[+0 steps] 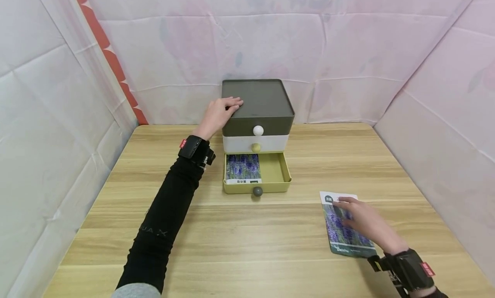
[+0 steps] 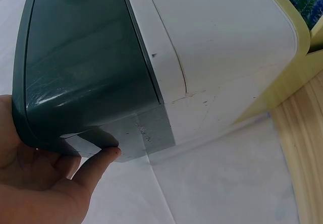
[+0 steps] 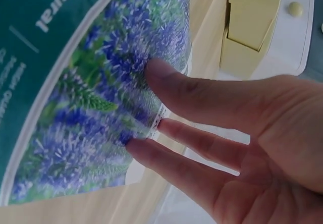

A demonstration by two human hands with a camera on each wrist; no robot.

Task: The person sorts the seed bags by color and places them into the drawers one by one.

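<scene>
A small three-drawer box (image 1: 257, 104) stands at the back of the wooden table (image 1: 247, 242), with a dark top tier, a white middle tier and a yellow bottom drawer (image 1: 281, 172) pulled out. A lavender-print packet (image 1: 242, 168) lies in the left half of that drawer. My left hand (image 1: 224, 110) holds the box's top left corner, fingers on the lid and thumb (image 2: 98, 163) against the side of the box (image 2: 86, 62). My right hand (image 1: 353, 216) rests with straight fingers on a second lavender packet (image 1: 340, 235) lying flat on the table at the right. In the right wrist view the fingertips (image 3: 151, 67) touch the packet (image 3: 86, 108).
Pale sheeting walls enclose the table on three sides. The drawer's grey knob (image 1: 257, 191) sticks out toward me. The right half of the open drawer holds nothing. Both wrists wear black camera straps.
</scene>
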